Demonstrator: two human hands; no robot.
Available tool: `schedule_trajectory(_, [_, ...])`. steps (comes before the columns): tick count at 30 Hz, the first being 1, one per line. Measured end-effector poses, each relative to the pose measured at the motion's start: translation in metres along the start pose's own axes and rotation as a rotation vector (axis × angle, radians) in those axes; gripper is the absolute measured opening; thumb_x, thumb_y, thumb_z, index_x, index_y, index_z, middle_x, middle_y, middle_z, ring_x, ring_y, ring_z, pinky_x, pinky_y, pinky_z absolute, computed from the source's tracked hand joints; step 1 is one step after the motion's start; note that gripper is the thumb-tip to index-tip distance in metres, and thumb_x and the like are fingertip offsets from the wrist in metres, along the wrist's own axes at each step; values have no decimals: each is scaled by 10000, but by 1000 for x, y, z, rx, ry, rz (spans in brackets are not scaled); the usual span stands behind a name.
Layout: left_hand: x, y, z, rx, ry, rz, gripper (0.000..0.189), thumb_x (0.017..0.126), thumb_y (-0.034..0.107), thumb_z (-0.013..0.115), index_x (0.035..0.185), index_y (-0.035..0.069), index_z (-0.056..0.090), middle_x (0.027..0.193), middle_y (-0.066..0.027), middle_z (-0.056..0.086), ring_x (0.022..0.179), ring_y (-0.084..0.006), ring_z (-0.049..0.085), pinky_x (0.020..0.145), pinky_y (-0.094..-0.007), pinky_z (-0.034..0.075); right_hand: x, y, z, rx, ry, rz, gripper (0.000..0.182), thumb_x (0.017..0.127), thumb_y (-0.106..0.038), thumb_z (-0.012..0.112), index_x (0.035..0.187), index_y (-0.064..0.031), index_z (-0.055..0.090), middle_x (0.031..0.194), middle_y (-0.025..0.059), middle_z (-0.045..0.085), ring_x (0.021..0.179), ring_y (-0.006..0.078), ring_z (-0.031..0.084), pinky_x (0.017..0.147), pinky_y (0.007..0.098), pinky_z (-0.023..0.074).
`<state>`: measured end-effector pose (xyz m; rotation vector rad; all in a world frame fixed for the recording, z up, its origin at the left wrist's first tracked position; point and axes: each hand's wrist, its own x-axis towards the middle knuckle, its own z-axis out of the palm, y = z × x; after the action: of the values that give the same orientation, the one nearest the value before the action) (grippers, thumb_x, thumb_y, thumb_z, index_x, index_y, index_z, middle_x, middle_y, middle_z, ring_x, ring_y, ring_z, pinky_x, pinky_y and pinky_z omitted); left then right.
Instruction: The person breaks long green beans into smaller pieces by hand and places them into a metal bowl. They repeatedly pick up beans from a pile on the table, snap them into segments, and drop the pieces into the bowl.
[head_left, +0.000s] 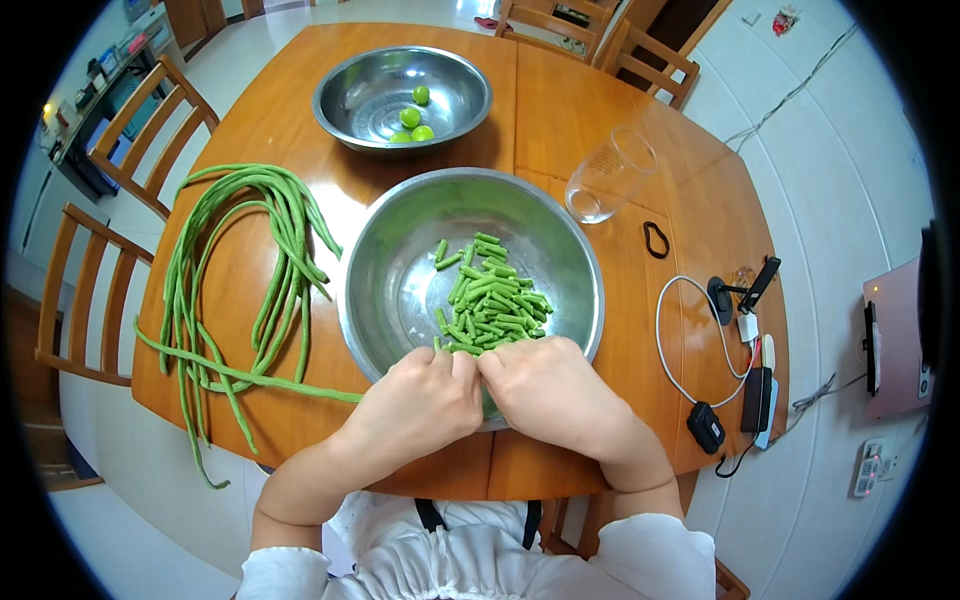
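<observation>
Over the near rim of a large metal bowl (382, 247), my left hand (420, 397) and my right hand (547, 382) meet with curled fingers. A long green bean (300, 386) runs from the left into my left hand. My right hand is closed at the same spot, against the left; the fingertips and whatever lies between them are hidden beneath the knuckles. Short cut lengths of green bean (499, 296) lie heaped in the bowl. To its left a bundle of whole long beans (281, 225) rests in loops on the wooden table (547, 150), some ends hanging over the edge.
A second metal bowl (352, 97) with several round green fruits (410, 117) stands behind. A clear glass (607, 180), a black band (656, 240), a white cable (660, 330), a black case (705, 427) and a small stand (720, 300) are on the right. Wooden chairs (157, 135) surround the table.
</observation>
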<state>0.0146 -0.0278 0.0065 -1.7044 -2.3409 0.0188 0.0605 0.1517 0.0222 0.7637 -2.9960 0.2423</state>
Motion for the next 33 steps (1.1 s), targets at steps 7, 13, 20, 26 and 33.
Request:
schedule_trajectory(7, [6,-18,2,-266,412,-268,74,748,106,644,740,52,593,617,-28,473,555,-181,552,502,-332,434,15,11,-7,144,356,-28,126,798,-82,659,915,-41,632,780,66,598,724,227,622,588,332,517])
schedule_trajectory(13, [5,-30,6,-994,452,-388,68,834,77,660,852,11,662,665,-96,589,584,-252,600,517,-346,467,14,17,-9,192,447,-100,204,767,-56,698,968,-56,662,815,56,605,738,212,620,588,325,514])
schedule_trajectory(20, [8,-26,11,-730,542,-337,106,764,36,700,863,11,669,694,-70,557,656,-247,546,595,-352,466,14,16,-6,109,462,-75,178,768,-79,698,939,-40,664,794,55,610,730,203,620,573,315,508])
schedule_trajectory(26, [11,-19,7,-462,594,-316,181,663,44,739,824,47,656,719,-35,537,690,-214,533,590,-349,429,13,17,-3,264,392,-23,128,790,-90,673,902,-30,655,750,83,600,722,242,619,567,356,508])
schedule_trajectory(33, [12,-20,13,-513,671,-345,184,631,29,731,797,55,657,689,-26,535,651,-216,519,561,-345,404,18,14,7,346,483,-34,113,790,-49,649,897,-11,648,702,100,574,614,262,592,538,365,484])
